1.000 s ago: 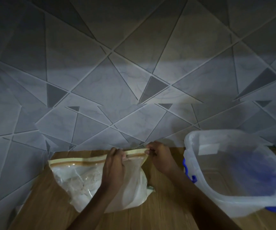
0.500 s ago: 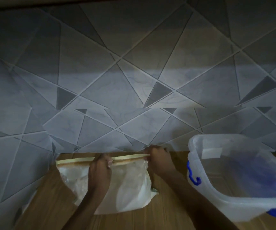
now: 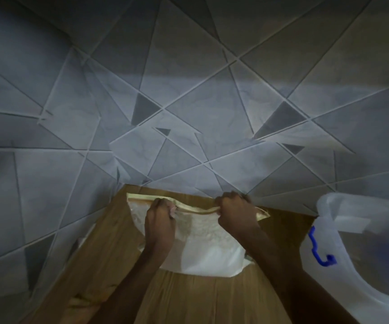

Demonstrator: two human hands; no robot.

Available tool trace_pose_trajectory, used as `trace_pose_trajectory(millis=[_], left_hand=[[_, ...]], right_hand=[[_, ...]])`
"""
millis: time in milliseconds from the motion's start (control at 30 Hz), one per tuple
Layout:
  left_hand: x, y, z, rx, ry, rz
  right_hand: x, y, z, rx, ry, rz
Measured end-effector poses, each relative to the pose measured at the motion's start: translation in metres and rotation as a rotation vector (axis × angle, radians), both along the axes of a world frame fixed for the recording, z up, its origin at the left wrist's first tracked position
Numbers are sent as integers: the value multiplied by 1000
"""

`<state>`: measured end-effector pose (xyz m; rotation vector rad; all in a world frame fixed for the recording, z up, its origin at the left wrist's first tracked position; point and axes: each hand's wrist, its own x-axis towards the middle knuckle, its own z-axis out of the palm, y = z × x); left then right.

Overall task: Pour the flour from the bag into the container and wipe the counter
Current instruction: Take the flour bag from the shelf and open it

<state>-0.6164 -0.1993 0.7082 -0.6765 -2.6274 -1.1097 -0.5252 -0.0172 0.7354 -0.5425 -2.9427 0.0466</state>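
Note:
A clear zip bag of white flour (image 3: 210, 251) lies on the wooden counter (image 3: 109, 253) against the tiled wall. Its yellowish zip strip runs along the top edge. My left hand (image 3: 159, 224) pinches the strip left of the middle. My right hand (image 3: 234, 212) grips the strip further right, near the bag's right corner. The strip between the two hands looks parted a little. A clear plastic container (image 3: 361, 258) with a blue latch (image 3: 317, 249) stands open at the right, its inside partly out of frame.
A grey tiled wall (image 3: 189, 101) with a triangle pattern rises right behind the counter and along its left side. Bare wooden counter shows in front of the bag, between my forearms.
My left hand slid left along the zip strip, and both hands now pull the strip apart. The view has shifted, so the bag sits nearer the centre and the container further right.

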Motion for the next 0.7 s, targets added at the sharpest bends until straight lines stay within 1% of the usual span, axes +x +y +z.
trace_pose_trajectory(millis=[133,200,300,400,467,600,700], left_hand=[[2,4,3,42,17,-80],[-1,3,3,54,3,-67],[-14,-15,1,89,-57,22],[-40,-43,3,36,-4,146],[-58,-60,5,34,0,212],[-80,-83,0,118,32,223],[-84,-87,-7,200,19,229]], right_hand=[[-26,-29,-1,-53,-1,170],[-35,-37,-3,-45,-5,205],[-36,-33,-2,-104,28,125],[-32,-27,-2,-145,47,78],[-32,-28,-1,-157,18,44],[-43,-43,5,-109,-53,63],[-54,-56,10,-159,-91,103]])
